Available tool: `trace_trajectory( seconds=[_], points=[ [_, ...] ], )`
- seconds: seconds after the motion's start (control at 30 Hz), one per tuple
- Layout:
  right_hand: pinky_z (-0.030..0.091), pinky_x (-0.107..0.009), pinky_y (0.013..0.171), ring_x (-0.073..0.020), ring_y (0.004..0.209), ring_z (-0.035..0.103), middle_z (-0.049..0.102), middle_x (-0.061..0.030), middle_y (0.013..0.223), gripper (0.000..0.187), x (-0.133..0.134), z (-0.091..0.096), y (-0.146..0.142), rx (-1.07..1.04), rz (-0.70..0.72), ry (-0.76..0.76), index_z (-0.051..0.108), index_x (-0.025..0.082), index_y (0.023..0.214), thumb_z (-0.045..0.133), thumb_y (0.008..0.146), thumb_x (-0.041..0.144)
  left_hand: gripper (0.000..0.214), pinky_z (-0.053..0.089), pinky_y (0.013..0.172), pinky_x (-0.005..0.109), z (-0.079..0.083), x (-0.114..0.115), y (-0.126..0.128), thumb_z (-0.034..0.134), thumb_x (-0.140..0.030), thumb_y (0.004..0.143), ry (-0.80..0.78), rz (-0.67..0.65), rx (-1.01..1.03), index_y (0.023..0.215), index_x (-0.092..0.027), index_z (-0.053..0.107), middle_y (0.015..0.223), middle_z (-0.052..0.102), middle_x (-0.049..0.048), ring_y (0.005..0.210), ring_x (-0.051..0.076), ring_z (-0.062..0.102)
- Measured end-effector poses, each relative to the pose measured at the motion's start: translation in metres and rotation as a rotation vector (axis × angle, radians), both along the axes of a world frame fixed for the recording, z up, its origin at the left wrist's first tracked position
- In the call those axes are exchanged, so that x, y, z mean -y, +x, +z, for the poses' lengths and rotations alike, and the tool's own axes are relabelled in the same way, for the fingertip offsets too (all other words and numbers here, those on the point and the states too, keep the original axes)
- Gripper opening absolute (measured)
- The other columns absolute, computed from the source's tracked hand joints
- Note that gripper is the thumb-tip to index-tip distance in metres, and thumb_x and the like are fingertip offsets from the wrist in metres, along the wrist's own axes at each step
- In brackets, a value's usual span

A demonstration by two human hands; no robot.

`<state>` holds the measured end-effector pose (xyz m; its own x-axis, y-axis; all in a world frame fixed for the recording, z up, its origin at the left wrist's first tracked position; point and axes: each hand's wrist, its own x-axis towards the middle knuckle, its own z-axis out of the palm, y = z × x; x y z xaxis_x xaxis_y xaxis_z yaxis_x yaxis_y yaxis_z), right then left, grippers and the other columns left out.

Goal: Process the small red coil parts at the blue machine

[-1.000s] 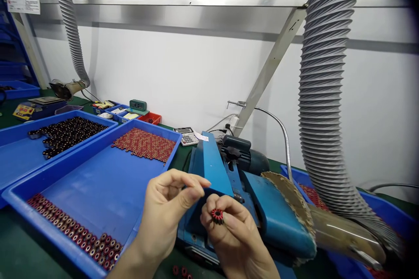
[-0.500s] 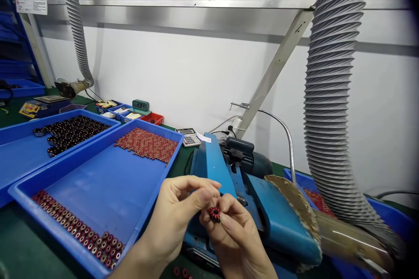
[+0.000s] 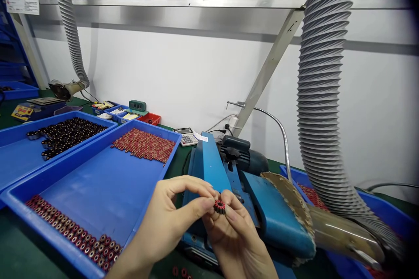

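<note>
Head view: the right hand point(image 3: 238, 233) pinches a red-and-black toothed ring point(image 3: 219, 206). The left hand point(image 3: 172, 213), nearly closed, is at its left; I can't tell if it grips.

We count two hands point(image 3: 165, 218) point(image 3: 237, 233), one held ring point(image 3: 220, 210), three loose tabletop rings point(image 3: 175, 271), two ribbed hoses point(image 3: 67, 17) point(image 3: 322, 78), two big left-side trays point(image 3: 98, 192) point(image 3: 16, 157), one calculator point(image 3: 188, 140), one clock point(image 3: 137, 106), one red bin point(image 3: 158, 119)

The small toothed ring point(image 3: 219, 206) is round, with red spokes on its face, a dark centre hole and a darker side. It is tilted, face partly upward, pinched in the right hand point(image 3: 236, 231), at the left hand's point(image 3: 170, 222) fingertips.
</note>
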<state>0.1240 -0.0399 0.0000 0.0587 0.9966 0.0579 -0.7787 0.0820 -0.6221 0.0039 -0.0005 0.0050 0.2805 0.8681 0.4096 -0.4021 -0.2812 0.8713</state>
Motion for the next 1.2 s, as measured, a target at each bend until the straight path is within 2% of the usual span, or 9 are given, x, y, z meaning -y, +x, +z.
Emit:
trace_trajectory(
  seconds=[0.23, 0.43, 0.57, 0.67, 0.77, 0.9, 1.03, 1.13, 1.2],
  points=[
    [0.056, -0.018, 0.064, -0.0123, 0.065, 0.064, 0.062, -0.0001, 0.077, 0.022, 0.002, 0.002, 0.001, 0.088, -0.035, 0.064, 0.067, 0.018, 0.076, 0.089, 0.071, 0.019, 0.007, 0.049, 0.087, 0.017, -0.002, -0.002, -0.006, 0.074, -0.025, 0.084, 0.059, 0.202, 0.142, 0.078, -0.025, 0.076, 0.091, 0.073, -0.0013, 0.093, 0.011, 0.065],
    [0.054, -0.018, 0.066, -0.0120, 0.067, 0.063, 0.062, -0.0006, 0.078, 0.021, 0.002, 0.000, 0.002, 0.149, -0.066, 0.079, 0.069, 0.018, 0.077, 0.089, 0.071, 0.022, 0.008, 0.045, 0.093, 0.018, 0.000, 0.001, -0.011, 0.070, -0.033, 0.088, 0.142, 0.163, -0.029, 0.089, -0.030, 0.077, 0.103, 0.073, -0.0021, 0.102, 0.012, 0.063],
    [0.053, -0.014, 0.068, -0.0119, 0.069, 0.061, 0.065, -0.0013, 0.075, 0.021, 0.001, -0.001, 0.003, 0.378, -0.246, 0.145, 0.075, 0.021, 0.080, 0.091, 0.070, 0.031, 0.014, 0.040, 0.102, 0.021, 0.002, 0.008, -0.016, 0.063, -0.037, 0.092, 0.186, 0.164, -0.246, 0.098, -0.035, 0.075, 0.118, 0.068, -0.0037, 0.117, 0.014, 0.058],
    [0.052, -0.009, 0.069, -0.0109, 0.071, 0.064, 0.070, -0.0003, 0.080, 0.028, 0.004, 0.000, 0.002, 0.496, -0.371, 0.141, 0.079, 0.028, 0.088, 0.093, 0.066, 0.037, 0.020, 0.037, 0.107, 0.025, 0.003, 0.009, -0.016, 0.063, -0.034, 0.091, 0.228, 0.061, -0.451, 0.109, -0.034, 0.072, 0.130, 0.062, -0.0012, 0.125, 0.018, 0.054],
    [0.053, -0.011, 0.069, -0.0136, 0.075, 0.067, 0.072, -0.0011, 0.085, 0.030, 0.006, 0.001, 0.002, 0.573, -0.402, 0.140, 0.079, 0.030, 0.093, 0.092, 0.067, 0.037, 0.016, 0.039, 0.106, 0.025, 0.004, 0.008, -0.012, 0.062, -0.027, 0.090, 0.241, -0.034, -0.514, 0.104, -0.027, 0.071, 0.129, 0.062, 0.0014, 0.121, 0.018, 0.056],
    [0.052, -0.010, 0.069, -0.0131, 0.076, 0.066, 0.071, -0.0006, 0.079, 0.024, 0.005, 0.001, 0.005, 0.568, -0.343, 0.138, 0.078, 0.028, 0.086, 0.092, 0.068, 0.035, 0.012, 0.042, 0.098, 0.021, 0.003, 0.008, -0.005, 0.060, -0.025, 0.093, 0.259, 0.045, -0.441, 0.088, -0.024, 0.071, 0.114, 0.068, 0.0002, 0.107, 0.014, 0.062],
    [0.052, -0.013, 0.069, -0.0107, 0.069, 0.061, 0.065, 0.0005, 0.076, 0.020, 0.002, 0.002, 0.008, 0.330, -0.202, 0.140, 0.075, 0.022, 0.075, 0.092, 0.068, 0.027, 0.017, 0.045, 0.086, 0.016, 0.000, 0.010, -0.003, 0.059, -0.026, 0.095, 0.268, 0.162, -0.254, 0.082, -0.024, 0.070, 0.097, 0.070, -0.0026, 0.093, 0.009, 0.063],
    [0.053, -0.016, 0.067, -0.0106, 0.066, 0.060, 0.062, 0.0006, 0.076, 0.019, 0.002, 0.002, 0.008, 0.216, -0.118, 0.126, 0.071, 0.019, 0.074, 0.089, 0.070, 0.023, 0.017, 0.044, 0.088, 0.014, -0.003, 0.008, -0.004, 0.058, -0.027, 0.096, 0.231, 0.211, -0.065, 0.084, -0.028, 0.070, 0.099, 0.069, -0.0056, 0.097, 0.007, 0.062],
    [0.053, -0.015, 0.066, -0.0104, 0.066, 0.061, 0.062, 0.0005, 0.076, 0.019, 0.002, 0.002, 0.008, 0.209, -0.106, 0.118, 0.071, 0.019, 0.075, 0.089, 0.070, 0.024, 0.012, 0.043, 0.094, 0.015, -0.004, 0.005, -0.006, 0.061, -0.028, 0.094, 0.209, 0.194, -0.031, 0.091, -0.032, 0.072, 0.106, 0.069, -0.0059, 0.104, 0.008, 0.060]
  ],
)
